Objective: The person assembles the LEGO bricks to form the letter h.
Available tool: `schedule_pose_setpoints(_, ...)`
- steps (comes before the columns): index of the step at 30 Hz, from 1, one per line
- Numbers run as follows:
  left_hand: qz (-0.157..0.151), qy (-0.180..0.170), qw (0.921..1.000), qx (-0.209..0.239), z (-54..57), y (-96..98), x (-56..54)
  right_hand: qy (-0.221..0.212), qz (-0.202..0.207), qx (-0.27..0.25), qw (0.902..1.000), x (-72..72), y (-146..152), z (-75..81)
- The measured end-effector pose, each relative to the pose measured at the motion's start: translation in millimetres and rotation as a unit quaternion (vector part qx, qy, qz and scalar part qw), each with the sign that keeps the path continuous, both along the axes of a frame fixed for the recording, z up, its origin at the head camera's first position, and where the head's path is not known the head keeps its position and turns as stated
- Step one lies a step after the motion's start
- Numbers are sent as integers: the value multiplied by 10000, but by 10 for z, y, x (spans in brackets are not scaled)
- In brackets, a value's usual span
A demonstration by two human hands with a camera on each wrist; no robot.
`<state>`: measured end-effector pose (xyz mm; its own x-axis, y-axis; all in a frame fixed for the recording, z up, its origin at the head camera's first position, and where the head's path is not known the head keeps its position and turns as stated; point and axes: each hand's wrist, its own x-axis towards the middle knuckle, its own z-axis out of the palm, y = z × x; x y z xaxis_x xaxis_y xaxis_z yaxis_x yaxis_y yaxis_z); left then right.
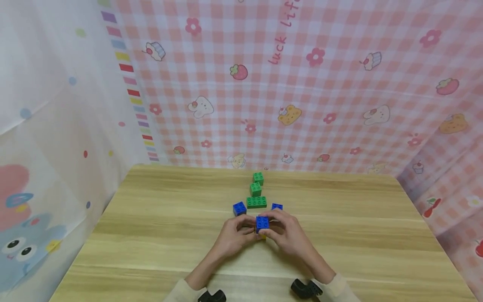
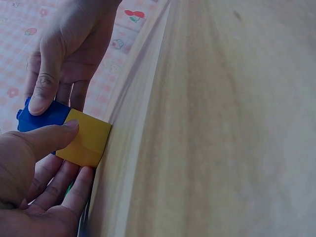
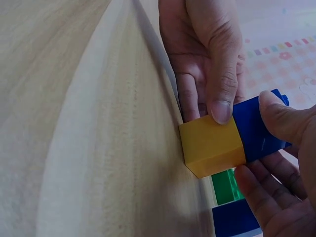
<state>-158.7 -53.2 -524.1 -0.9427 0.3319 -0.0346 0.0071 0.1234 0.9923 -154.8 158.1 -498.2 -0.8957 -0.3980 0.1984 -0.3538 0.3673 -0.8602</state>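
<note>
A blue toy brick [image 1: 262, 223] sits stacked on a yellow brick [image 3: 212, 144], which stands on the table. My left hand [image 1: 235, 235] pinches the yellow brick, its thumb on the near face in the left wrist view. With thumb and fingers, my right hand [image 1: 288, 233] grips the blue brick on top. In the right wrist view the two bricks meet face to face, without a visible gap. From above, the yellow brick is mostly hidden by the blue one and the fingers.
Beyond the hands lie a blue brick [image 1: 239, 208] on the left and another blue brick [image 1: 277, 206] on the right. A long green brick [image 1: 256, 202] and two smaller green bricks, one nearer [image 1: 255, 189] and one farther [image 1: 258, 178], line up towards the wooden table's [image 1: 170, 209] back edge.
</note>
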Motion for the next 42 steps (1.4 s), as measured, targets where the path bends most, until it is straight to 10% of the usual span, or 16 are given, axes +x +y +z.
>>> schedule_pose_setpoints(42,-66,245,9982,-537,188,-14,61,780,-259,803,9934,40,-32,52)
